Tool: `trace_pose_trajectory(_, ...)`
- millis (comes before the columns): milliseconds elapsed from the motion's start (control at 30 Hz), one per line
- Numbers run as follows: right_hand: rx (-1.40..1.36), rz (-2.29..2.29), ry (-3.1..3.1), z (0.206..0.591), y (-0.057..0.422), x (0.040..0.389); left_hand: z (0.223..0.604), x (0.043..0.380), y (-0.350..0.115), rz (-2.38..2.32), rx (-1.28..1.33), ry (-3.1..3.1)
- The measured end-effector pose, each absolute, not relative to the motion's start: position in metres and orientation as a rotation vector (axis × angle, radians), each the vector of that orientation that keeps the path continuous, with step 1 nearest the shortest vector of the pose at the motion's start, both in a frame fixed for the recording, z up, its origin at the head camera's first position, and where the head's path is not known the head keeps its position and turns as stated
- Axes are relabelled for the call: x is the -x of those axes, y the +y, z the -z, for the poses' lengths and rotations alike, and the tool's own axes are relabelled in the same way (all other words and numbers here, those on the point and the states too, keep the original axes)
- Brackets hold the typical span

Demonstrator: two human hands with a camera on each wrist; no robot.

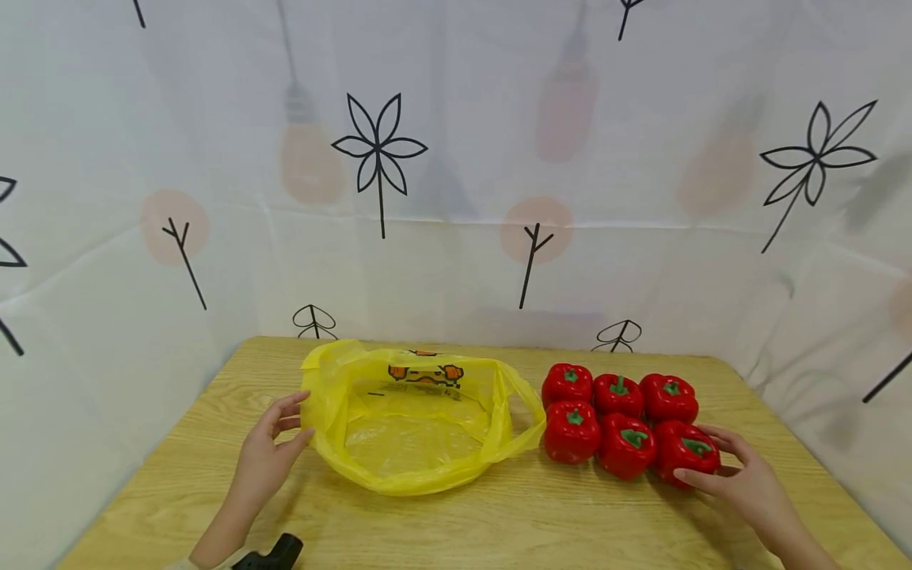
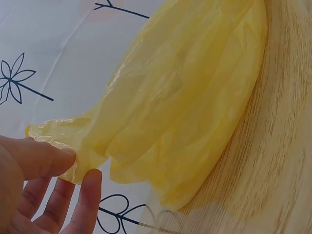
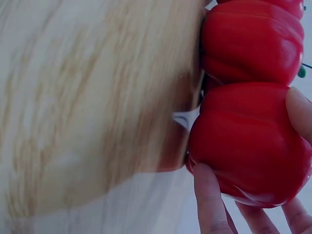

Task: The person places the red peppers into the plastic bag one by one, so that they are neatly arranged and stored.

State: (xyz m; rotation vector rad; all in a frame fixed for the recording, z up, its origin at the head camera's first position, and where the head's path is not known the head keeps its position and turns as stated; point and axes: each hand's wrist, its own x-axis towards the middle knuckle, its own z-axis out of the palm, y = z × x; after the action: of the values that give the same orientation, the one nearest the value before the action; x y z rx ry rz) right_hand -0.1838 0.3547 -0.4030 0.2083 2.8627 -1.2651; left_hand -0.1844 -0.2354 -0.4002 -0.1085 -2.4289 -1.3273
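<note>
A yellow plastic bag [image 1: 420, 467] sits on the table with its mouth wide, an orange-and-black print on its inner far wall. At its left side my left hand [image 1: 274, 443] pinches the edge; the left wrist view has the thumb in front of the thin plastic [image 2: 165, 97] and fingers behind. To the right stand several shiny red bell peppers with green stems, grouped in two rows. My right hand [image 1: 744, 479] holds the front right bell pepper [image 1: 685, 453], thumb at its front and fingers around its far right side. That bell pepper [image 3: 248, 141] touches its neighbour [image 3: 253, 44].
The wood-grain table [image 1: 513, 522] runs back to a white cloth backdrop [image 1: 456, 269] printed with plants and bulbs. A handle loop [image 1: 527, 408] of the bag reaches the left peppers [image 1: 572, 432]. Something black [image 1: 274, 554] sits by the left forearm.
</note>
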Motion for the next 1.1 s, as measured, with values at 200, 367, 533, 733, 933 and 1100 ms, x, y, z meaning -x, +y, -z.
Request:
trace_pose_trajectory(200, -0.252, 1.317, 2.804, 0.396, 0.356, 0.182, 0.400, 0.184, -0.235, 1.321, 0.094, -2.433)
trace_pose_trajectory(367, -0.253, 1.352, 2.805, 0.391, 0.357, 0.178, 0.398, 0.184, -0.234, 1.347, 0.091, -2.431)
trace_pose_trajectory(533, -0.233, 1.387, 2.824, 0.386, 0.357, 0.175, 0.398, 0.183, -0.234, 1.360, 0.098, -2.421)
trace_pose_trajectory(733, -0.228, 1.402, 2.855, 0.381, 0.354, 0.171, 0.398, 0.183, -0.233, 1.395, 0.088, -2.406)
trace_pose_trajectory(933, -0.215, 1.406, 2.849, 0.374, 0.351, 0.169, 0.397, 0.183, -0.233, 1.413, 0.072, -2.405)
trace_pose_trajectory(1100, -0.193, 1.412, 2.855, 0.368, 0.346, 0.167, 0.396, 0.183, -0.233, 1.410, 0.069, -2.402)
